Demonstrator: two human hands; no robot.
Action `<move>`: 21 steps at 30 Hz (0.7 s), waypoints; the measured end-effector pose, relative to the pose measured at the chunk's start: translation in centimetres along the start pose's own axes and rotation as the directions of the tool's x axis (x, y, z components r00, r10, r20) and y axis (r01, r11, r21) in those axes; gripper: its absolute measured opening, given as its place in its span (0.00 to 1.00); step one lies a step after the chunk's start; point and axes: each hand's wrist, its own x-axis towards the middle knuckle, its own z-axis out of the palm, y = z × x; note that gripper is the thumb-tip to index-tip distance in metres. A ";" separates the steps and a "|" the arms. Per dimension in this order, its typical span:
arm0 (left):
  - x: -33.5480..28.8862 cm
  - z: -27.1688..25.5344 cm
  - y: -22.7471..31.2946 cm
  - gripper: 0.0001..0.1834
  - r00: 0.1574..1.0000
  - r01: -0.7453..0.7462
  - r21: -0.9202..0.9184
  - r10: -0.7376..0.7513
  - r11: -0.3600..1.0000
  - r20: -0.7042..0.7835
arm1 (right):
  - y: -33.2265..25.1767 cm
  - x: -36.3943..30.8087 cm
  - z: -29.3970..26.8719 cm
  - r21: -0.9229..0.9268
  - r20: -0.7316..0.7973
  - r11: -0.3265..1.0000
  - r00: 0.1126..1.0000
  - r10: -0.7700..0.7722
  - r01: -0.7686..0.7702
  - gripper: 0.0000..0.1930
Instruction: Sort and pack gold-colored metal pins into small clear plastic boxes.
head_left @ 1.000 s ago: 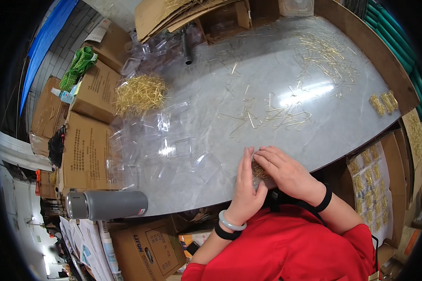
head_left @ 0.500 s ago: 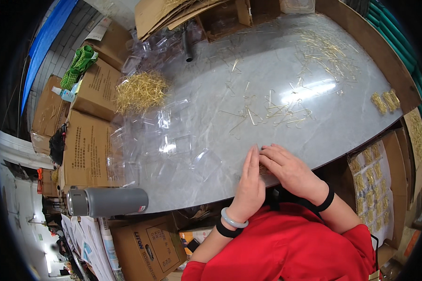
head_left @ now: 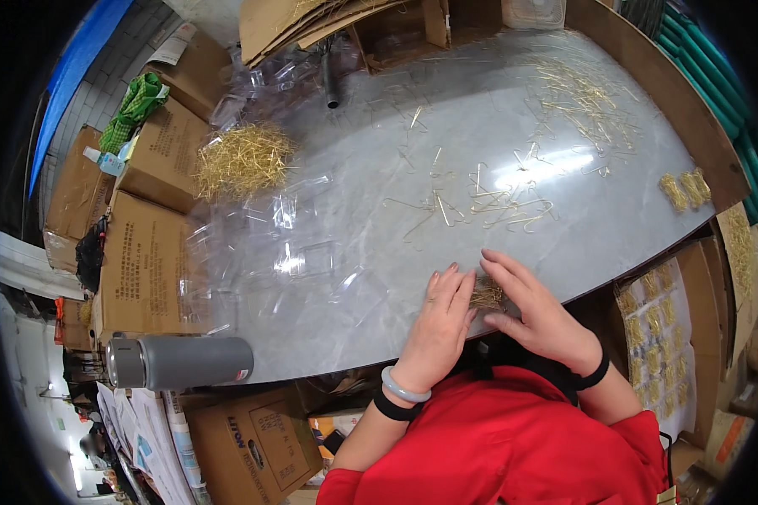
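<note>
A small bundle of thin gold wire hooks [head_left: 486, 293] lies at the near edge of the grey table, between my two hands. My right hand [head_left: 541, 313] curves around it, fingers along its far side and thumb at its near side. Against its left side rests my left hand [head_left: 438, 316], fingers stretched out and pointing away from me. Loose wire hooks [head_left: 509, 202] are scattered beyond my hands. More of them spread over the far right [head_left: 585, 97]. Three tied bundles of hooks [head_left: 685, 190] sit side by side at the right edge.
Clear plastic boxes [head_left: 290, 261] cover the table's left side, with a heap of gold wire [head_left: 244, 162] behind. A grey bottle [head_left: 181, 362] lies at the left edge. Cartons [head_left: 147, 269] stand beyond. An open carton [head_left: 706, 337] of bundled hooks is at lower right.
My hands have moved apart, uncovering the bundle between them. The left hand has shifted left and its fingers have spread slightly. The whole view has shifted a little.
</note>
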 end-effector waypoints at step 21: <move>-0.7 0.1 0.1 0.24 0.996 -0.019 0.107 0.027 0.994 -0.082 | 3.1 5.0 -7.8 -0.536 -0.039 0.820 0.976 0.213 -0.201 0.21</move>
